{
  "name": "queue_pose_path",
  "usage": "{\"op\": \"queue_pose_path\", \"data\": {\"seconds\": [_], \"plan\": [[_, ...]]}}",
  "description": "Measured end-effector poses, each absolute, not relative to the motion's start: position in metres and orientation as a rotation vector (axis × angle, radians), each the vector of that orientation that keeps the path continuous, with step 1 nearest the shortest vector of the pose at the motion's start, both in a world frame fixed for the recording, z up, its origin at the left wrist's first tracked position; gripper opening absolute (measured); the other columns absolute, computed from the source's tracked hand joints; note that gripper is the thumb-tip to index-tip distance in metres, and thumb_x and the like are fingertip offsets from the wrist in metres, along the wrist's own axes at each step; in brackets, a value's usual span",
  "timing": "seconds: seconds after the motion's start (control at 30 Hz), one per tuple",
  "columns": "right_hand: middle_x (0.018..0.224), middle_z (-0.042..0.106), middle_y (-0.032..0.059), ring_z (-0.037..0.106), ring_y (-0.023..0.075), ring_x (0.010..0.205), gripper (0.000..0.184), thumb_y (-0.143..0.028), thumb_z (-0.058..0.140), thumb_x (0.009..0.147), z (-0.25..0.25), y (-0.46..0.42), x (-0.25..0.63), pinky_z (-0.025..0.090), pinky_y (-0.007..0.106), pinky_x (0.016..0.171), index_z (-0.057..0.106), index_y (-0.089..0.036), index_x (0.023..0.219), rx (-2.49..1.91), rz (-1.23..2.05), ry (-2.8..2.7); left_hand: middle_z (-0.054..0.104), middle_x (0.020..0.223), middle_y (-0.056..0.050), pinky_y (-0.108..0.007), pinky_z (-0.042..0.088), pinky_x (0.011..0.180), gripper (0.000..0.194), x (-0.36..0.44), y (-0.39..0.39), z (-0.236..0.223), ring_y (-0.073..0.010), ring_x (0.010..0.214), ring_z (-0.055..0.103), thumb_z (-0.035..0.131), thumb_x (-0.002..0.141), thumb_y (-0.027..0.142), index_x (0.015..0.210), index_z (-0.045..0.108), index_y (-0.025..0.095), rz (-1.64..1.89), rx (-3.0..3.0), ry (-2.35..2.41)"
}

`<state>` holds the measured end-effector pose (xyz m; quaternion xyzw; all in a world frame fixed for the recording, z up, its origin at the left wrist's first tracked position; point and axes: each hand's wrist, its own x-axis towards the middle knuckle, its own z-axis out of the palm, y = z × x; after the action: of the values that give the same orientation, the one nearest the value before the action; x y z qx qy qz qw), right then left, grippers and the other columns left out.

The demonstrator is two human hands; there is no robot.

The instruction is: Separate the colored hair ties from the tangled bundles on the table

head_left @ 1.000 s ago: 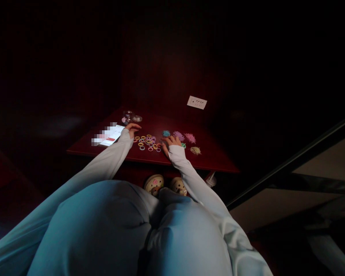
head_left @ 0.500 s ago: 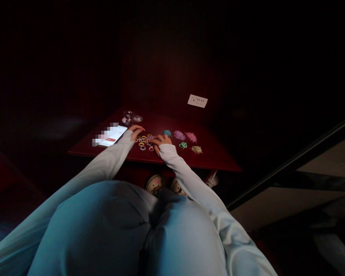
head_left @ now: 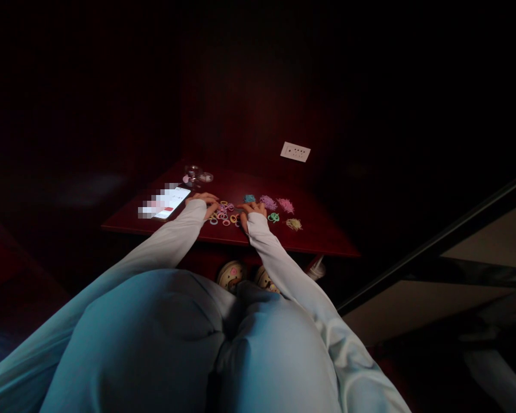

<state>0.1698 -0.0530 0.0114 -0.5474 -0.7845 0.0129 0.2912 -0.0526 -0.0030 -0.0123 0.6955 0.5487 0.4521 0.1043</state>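
Note:
Small colourful hair ties (head_left: 225, 215) lie loose on the dark red table between my hands. My left hand (head_left: 204, 201) rests at their left side, fingers stretched out over the nearest ones. At their right side, my right hand (head_left: 253, 212) is palm down with its fingers spread and touching the edge of the group. Just beyond it are a blue pile (head_left: 249, 198) and a purple pile (head_left: 268, 202) of thin bands. A pink pile (head_left: 286, 205), a few green rings (head_left: 274, 217) and a pale yellow pile (head_left: 294, 224) lie farther right.
A lit phone (head_left: 172, 202) lies left of my left hand. Clear round containers (head_left: 196, 176) stand at the back left of the table (head_left: 322, 238). A white socket plate (head_left: 295, 151) is on the wall. My shoes (head_left: 232, 276) show below the table's front edge.
My right hand has moved right, and the hair ties have spread that way. My left hand has shifted slightly down onto the left side of the group.

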Motion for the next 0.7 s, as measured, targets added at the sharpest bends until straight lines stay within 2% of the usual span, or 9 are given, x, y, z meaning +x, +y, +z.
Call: {"op": "queue_pose_path", "data": {"seconds": [0.2,0.27,0.37,0.43,0.57,0.7], "plan": [[0.125,0.070,0.0070,0.050,0.0266,0.121,0.040,-0.022,0.050,0.102,0.019,-0.060,0.168,0.038,0.039,0.108,0.079,-0.029,0.128,-1.361,0.092,-2.224,0.079,0.098,-0.005,-0.046,0.050,0.110,0.013,-0.051,0.002,-0.009,-0.0296,0.109,0.071,0.066,0.078,0.028,0.067,0.073,0.026,1.438,1.820,1.634],[0.124,0.071,0.0065,0.050,0.0264,0.121,0.038,-0.022,0.051,0.102,0.021,-0.061,0.168,0.038,0.039,0.108,0.080,-0.029,0.125,-1.355,0.091,-2.226,0.077,0.096,-0.006,-0.042,0.055,0.103,0.010,-0.050,0.005,-0.009,-0.0268,0.102,0.072,0.064,0.077,0.025,0.074,0.073,0.024,1.461,1.748,1.609],[0.123,0.073,0.0074,0.053,0.0271,0.121,0.034,-0.022,0.052,0.100,0.021,-0.058,0.171,0.039,0.038,0.106,0.080,-0.026,0.120,-1.473,0.053,-2.102,0.077,0.098,-0.006,-0.040,0.057,0.099,0.017,-0.050,0.005,-0.008,-0.0243,0.098,0.072,0.060,0.079,0.022,0.086,0.075,0.024,1.452,1.734,1.597],[0.120,0.074,0.0073,0.057,0.0259,0.116,0.031,-0.020,0.052,0.100,0.020,-0.054,0.175,0.041,0.036,0.103,0.080,-0.024,0.112,-1.578,0.054,-1.989,0.079,0.107,-0.005,-0.043,0.054,0.107,0.020,-0.050,0.000,-0.006,-0.0260,0.107,0.070,0.060,0.082,0.025,0.092,0.078,0.026,1.397,1.882,1.576],[0.111,0.077,0.0046,0.065,0.0207,0.105,0.029,-0.017,0.051,0.097,0.017,-0.048,0.182,0.045,0.029,0.097,0.079,-0.023,0.101,-1.635,0.123,-1.839,0.075,0.139,-0.002,-0.048,0.043,0.121,0.027,-0.045,-0.013,-0.004,-0.0300,0.133,0.062,0.068,0.088,0.037,0.110,0.083,0.033,1.149,2.293,1.387],[0.103,0.077,0.0037,0.069,0.0178,0.099,0.033,-0.016,0.046,0.096,0.017,-0.049,0.185,0.048,0.026,0.092,0.078,-0.022,0.092,-1.525,0.225,-1.773,0.069,0.151,0.001,-0.048,0.037,0.127,0.034,-0.039,-0.017,-0.006,-0.0290,0.142,0.059,0.070,0.090,0.046,0.121,0.082,0.041,0.884,2.500,1.280]]}}
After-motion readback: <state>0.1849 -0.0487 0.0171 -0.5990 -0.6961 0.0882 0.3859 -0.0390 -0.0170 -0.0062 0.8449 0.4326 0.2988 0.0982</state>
